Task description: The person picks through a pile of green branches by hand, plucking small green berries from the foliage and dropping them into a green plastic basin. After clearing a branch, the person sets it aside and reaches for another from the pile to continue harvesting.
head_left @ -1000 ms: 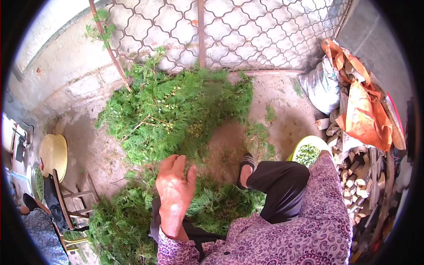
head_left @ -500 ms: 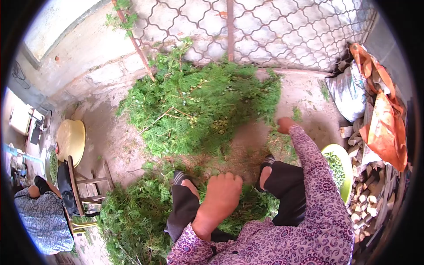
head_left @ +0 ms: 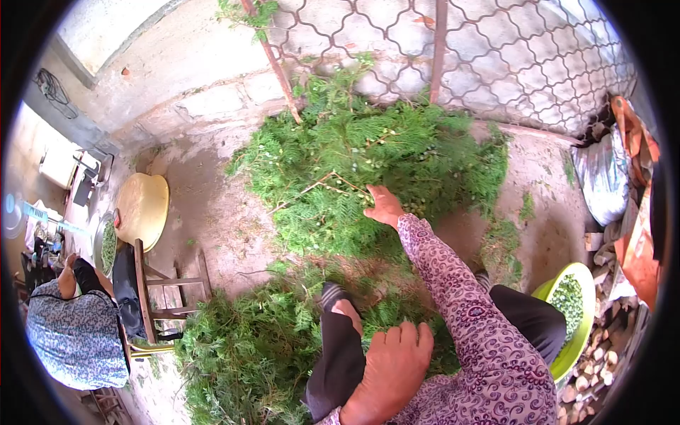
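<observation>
I see the right hand (head_left: 386,207), fingers partly spread, apparently reaching for green branches (head_left: 425,152) just beyond; its hold is unclear. Grasping calls for pinching. Behind, the left hand (head_left: 398,365) curls, contents hidden.

The left hand (head_left: 393,372) hides its palm; whether the right hand (head_left: 387,207) holds greenery (head_left: 312,219) is unclear.

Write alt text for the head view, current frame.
A right hand reaches over a pile of green branches on the ground; the left hand, curled, is near the lap. A second pile lies closer, a bowl of green bits stands at right, and another person is at far left.
</observation>
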A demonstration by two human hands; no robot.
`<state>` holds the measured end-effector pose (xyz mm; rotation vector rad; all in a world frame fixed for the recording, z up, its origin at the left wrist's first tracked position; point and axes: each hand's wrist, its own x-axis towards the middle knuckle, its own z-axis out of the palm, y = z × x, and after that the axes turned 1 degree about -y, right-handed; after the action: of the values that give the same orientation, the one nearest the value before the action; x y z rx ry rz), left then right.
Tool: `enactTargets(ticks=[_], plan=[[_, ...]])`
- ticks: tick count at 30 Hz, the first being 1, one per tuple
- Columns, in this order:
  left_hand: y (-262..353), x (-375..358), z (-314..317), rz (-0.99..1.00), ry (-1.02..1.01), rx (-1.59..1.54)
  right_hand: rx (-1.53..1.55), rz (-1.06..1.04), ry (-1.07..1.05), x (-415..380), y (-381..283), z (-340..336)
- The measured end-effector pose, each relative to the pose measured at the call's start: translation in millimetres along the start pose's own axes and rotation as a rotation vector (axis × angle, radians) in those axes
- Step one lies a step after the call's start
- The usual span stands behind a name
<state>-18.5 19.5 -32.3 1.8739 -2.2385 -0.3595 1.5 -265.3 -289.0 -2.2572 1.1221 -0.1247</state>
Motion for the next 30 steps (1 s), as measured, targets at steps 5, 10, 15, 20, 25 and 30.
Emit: enactTargets(ticks=[5, 10, 15, 20, 25, 30], plan=[[-9.1, -5.2, -9.7, -0.082, -0.005, 0.022, 0.168, 0.092, -0.074, 38.9, -20.3, 21.4], [-11.1, -9.9, -6.0, -0.106, 0.008, 0.019, 0.056, 0.061, 0.145, 36.2, -7.4, 51.3], [-3.2, -11.8, -18.7, -0.138, -0.023, -0.038, -0.023, 0.128, 0.147, -5.9, -11.6, 24.2], [-8.5, -15.2, -12.4, -0.089, 0.010, 0.007, -0.019, 0.018, 0.146, -70.8, 28.9, 21.8], [-6.5, -15.1, -5.1, -0.070, 0.021, -0.044, -0.042, 0.134, 0.088, -133.0, 57.4, 8.9], [-1.8, -12.2, -3.1, -0.055, 0.047, -0.039, -0.074, 0.237, 0.126, -166.8, 107.9, 10.3]])
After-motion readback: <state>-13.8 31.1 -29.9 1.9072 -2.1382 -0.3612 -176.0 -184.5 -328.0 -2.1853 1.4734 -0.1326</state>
